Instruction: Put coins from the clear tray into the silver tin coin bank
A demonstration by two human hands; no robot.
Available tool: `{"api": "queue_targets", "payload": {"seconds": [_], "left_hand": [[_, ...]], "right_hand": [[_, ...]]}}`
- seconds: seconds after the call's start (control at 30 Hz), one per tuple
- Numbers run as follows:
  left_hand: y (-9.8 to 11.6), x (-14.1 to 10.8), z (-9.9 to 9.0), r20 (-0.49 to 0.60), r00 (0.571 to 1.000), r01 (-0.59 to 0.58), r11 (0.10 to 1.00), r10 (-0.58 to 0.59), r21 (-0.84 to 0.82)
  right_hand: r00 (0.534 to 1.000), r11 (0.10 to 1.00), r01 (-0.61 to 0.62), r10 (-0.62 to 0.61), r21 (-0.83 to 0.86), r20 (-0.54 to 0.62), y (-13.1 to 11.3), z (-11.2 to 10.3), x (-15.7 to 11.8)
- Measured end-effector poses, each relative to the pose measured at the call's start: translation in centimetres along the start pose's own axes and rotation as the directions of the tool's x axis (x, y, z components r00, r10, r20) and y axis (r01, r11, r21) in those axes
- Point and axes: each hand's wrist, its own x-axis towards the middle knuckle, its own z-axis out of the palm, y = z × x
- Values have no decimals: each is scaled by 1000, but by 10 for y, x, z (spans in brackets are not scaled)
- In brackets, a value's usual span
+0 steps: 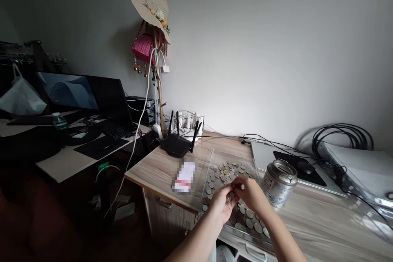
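Note:
Over a clear, shallow plastic tray (219, 159) covered with many loose coins (249, 213), my two hands meet. My left hand (221, 204) is closed, with its palm turned inward and a few coins (228, 199) showing between its fingers. The fingers of my right hand (250, 194) are pinched together against the left fingertips; what they hold is hidden. A silvery tin with a patterned side and a slot in its lid (278, 184) stands upright just right of the tray, close to my right wrist.
Left of the tray lies a blurred white and red item (184, 177), with a black router (176, 145) behind it. On the right are a black mouse (305, 166) on a pad, coiled cables (342, 131) and a stack of papers (362, 163). A white cable (138, 127) hangs past the desk's left edge.

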Motion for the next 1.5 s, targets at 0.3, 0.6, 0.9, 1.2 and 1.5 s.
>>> {"api": "queue_targets", "payload": {"seconds": [0.3, 0.6, 0.9, 1.2, 1.5], "left_hand": [[4, -3, -2, 74, 995, 66, 998, -66, 8], [6, -3, 3, 42, 996, 80, 996, -82, 45], [5, 0, 6, 68, 995, 72, 997, -75, 41], [3, 5, 7, 69, 993, 96, 994, -99, 45], [1, 3, 7, 87, 986, 136, 988, -143, 77]], "right_hand": [[855, 993, -64, 108, 102, -507, 38, -78, -8], [889, 836, -424, 310, -349, -338, 96, -145, 11], [971, 967, 91, -139, -238, -195, 13, -59, -10], [978, 974, 191, -177, -122, 114, -4, -14, -24], [991, 983, 128, -123, -129, 47, 14, -17, -19]]}}
